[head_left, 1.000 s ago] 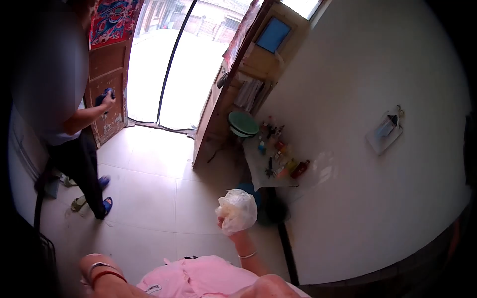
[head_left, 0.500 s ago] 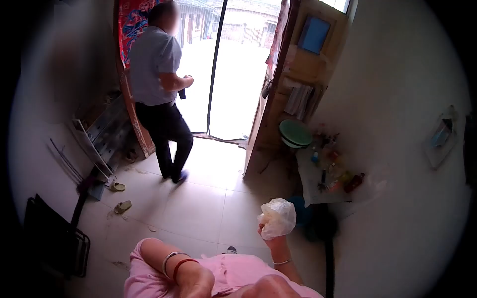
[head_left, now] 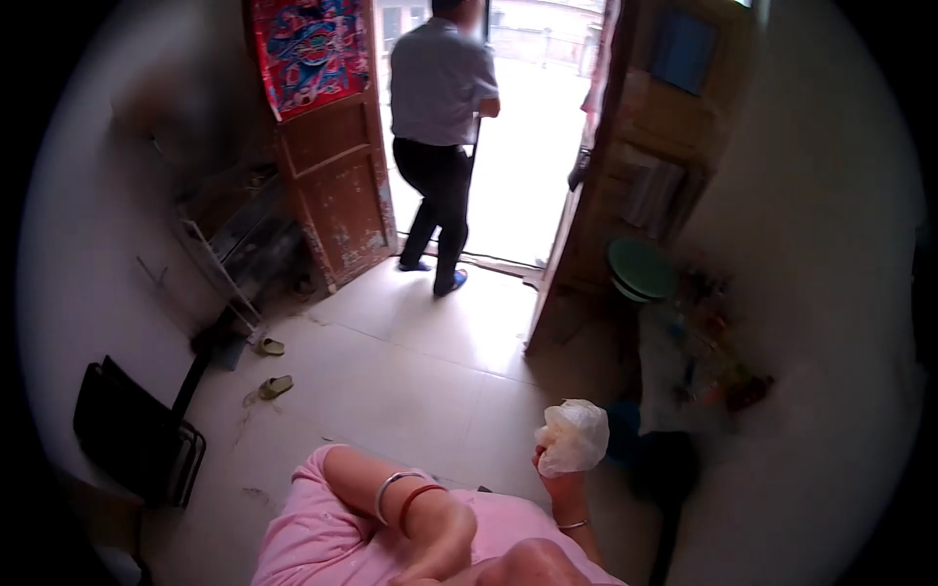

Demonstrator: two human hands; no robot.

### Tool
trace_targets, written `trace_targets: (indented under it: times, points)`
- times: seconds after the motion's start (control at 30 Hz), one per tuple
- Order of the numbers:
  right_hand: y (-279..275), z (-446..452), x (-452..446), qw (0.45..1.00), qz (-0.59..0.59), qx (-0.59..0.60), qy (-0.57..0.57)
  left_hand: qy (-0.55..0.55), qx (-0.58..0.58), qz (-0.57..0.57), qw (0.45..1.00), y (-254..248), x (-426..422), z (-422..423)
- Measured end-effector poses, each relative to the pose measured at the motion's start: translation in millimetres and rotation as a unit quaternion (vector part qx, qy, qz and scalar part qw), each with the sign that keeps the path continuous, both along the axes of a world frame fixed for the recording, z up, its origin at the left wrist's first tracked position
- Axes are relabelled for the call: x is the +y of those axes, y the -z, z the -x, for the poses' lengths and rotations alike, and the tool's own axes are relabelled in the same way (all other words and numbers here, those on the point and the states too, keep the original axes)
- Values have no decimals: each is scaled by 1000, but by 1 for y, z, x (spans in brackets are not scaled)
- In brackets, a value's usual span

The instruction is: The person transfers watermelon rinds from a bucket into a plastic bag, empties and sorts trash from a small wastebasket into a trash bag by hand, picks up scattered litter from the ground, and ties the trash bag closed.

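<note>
My right hand (head_left: 558,479) is raised in front of me, fingers closed round a crumpled whitish plastic bag (head_left: 575,437). The bag's contents do not show clearly. My left hand (head_left: 442,542) is bent in against the front of my pink clothing (head_left: 337,527), below a silver bracelet and a red band. Its fingers are mostly hidden at the bottom edge, so whether they hold anything cannot be made out.
A person in a grey shirt (head_left: 440,83) stands in the open doorway, between a poster-covered door leaf (head_left: 342,186) and another leaf. Green slippers (head_left: 277,388) and a black folding chair (head_left: 127,420) are at left. A green basin (head_left: 642,269) stands by a cluttered table at right.
The person has stepped farther into the doorway, turning away. My view has swung left, so the room appears shifted right. My right hand still holds the plastic bag.
</note>
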State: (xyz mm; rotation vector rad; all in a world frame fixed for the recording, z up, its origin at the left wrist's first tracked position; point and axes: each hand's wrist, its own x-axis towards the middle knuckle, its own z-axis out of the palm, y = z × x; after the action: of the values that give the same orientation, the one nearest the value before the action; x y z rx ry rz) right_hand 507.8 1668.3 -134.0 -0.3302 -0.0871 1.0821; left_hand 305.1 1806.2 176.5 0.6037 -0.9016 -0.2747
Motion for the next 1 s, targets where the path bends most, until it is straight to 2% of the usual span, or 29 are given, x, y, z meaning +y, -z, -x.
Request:
trace_targets:
  times: [0.13,0.23,0.37,0.47,0.57,0.67,0.8,0.87,1.0]
  points:
    - [24,-18,41,998,-9,-47,-42,-46,-9,-14,999,10,39,-19]
    - [49,-30,90,995,68,-75,-20,-75,-16,-28,997,21,76,-25]
    - [-8,-30,190,998,33,-18,-59,-93,-31,-18,995,22,172,-24]
    - [18,-66,261,997,61,-21,-39,-100,-39,-19,994,28,243,-43]
    - [25,-105,331,990,30,89,-101,-122,-52,-13,991,36,301,-72]
    - [3,-120,401,993,13,-18,-113,-144,-64,-22,987,38,355,-99]
    - [-27,-138,494,990,80,-68,-99,-170,-79,-18,982,35,429,-130]
    - [-40,-146,519,985,128,-90,-69,-176,-81,-12,981,33,457,-151]
    - [-34,-186,554,979,128,-151,-55,-183,-82,13,980,30,522,-184]
